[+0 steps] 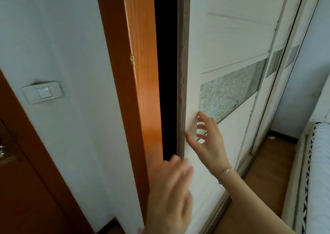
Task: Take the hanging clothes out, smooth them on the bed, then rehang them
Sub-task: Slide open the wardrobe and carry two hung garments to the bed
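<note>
Wardrobe door (192,73) is standing a little open beside a dark gap (167,73). Right hand (207,141) is pressing spread fingers on it. Left hand (171,189), blurry, is hovering flat, holding nothing.

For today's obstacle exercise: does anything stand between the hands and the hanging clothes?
Yes: the sliding wardrobe door, open only by a narrow dark gap, stands between the right hand, the left hand and the inside. No clothes show.

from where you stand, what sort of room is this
Most likely a bedroom. A white sliding wardrobe door stands slightly open on a dark interior, what looks like the edge of a bed shows at far right, and a light switch sits on the wall.
</note>
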Demonstrator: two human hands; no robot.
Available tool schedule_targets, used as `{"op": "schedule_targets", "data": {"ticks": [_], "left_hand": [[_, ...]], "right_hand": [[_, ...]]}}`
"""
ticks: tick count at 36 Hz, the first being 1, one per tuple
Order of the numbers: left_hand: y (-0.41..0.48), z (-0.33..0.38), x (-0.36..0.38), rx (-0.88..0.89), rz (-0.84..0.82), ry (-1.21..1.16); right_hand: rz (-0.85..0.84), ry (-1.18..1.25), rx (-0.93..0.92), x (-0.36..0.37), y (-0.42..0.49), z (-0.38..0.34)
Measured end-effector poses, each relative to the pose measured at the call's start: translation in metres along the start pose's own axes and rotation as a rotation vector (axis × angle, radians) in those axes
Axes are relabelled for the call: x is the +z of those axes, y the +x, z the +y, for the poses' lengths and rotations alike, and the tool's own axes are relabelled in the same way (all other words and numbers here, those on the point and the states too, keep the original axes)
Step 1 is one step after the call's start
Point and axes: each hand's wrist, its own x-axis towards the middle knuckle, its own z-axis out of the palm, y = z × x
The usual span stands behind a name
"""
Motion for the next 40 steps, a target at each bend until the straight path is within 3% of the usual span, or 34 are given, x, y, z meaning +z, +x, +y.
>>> {"op": "schedule_targets", "data": {"ticks": [2, 7, 12, 16, 28, 40], "left_hand": [[-0.007, 0.009, 0.021, 0.029, -0.102, -0.02], [0.009, -0.004, 0.077, -0.48, -0.171, -0.083], [0.03, -0.026, 0.128, -0.739, -0.304, -0.149], [0.038, -0.044, 0.16, -0.778, -0.208, -0.382], [0.066, -0.055, 0.259, -0.77, -0.172, -0.375], [0.11, -0.058, 0.356, -0.845, -0.249, -0.468]], "right_hand": [[0.004, -0.005, -0.002, -0.005, 0.005, 0.005], [0.008, -0.016, 0.013, -0.017, 0.021, 0.02], [0.019, -0.017, 0.017, -0.029, 0.038, 0.038], [0.027, -0.05, -0.034, -0.039, 0.052, 0.056], [0.007, -0.318, -0.441, -0.085, 0.118, 0.119], [-0.083, -0.296, -0.395, -0.136, 0.184, 0.184]]}}
